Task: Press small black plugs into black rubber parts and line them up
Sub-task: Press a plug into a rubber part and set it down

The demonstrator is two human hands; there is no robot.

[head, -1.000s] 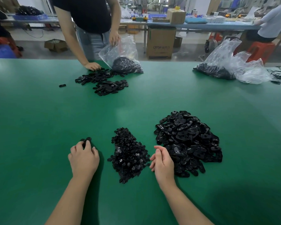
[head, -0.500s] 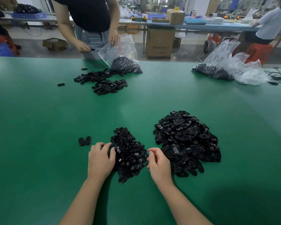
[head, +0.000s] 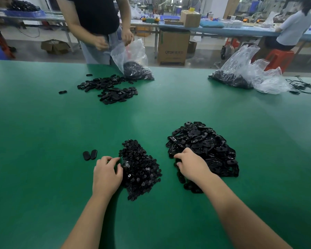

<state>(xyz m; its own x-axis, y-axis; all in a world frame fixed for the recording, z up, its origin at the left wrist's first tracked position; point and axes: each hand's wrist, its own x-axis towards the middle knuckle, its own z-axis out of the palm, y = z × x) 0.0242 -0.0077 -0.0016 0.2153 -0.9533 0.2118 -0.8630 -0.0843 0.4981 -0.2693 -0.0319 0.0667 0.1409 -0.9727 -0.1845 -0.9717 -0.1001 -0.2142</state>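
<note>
The pile of small black plugs (head: 140,168) sits low in the middle of the frame, and the pile of black rubber parts (head: 203,146) lies just to its right, so each hand has its own pile. The left hand (head: 106,174) curls its fingers at the plugs' edge; I cannot tell if it holds one. The right hand (head: 191,164) digs into the rubber parts, its grip hidden. Two finished parts (head: 90,155) lie side by side left of the plugs on the green table (head: 43,141), starting the line.

1. I see the table (head: 43,133) covered in a smooth, matt green mat.
2. The rubber parts (head: 203,142) look black with a slight gloss.
3. The plugs (head: 140,166) are black, a few glinting.
4. The 2 far bags (head: 131,54) (head: 244,69) are clear, crinkled, shiny plastic.
5. The box (head: 173,45) is brown cardboard.
</note>
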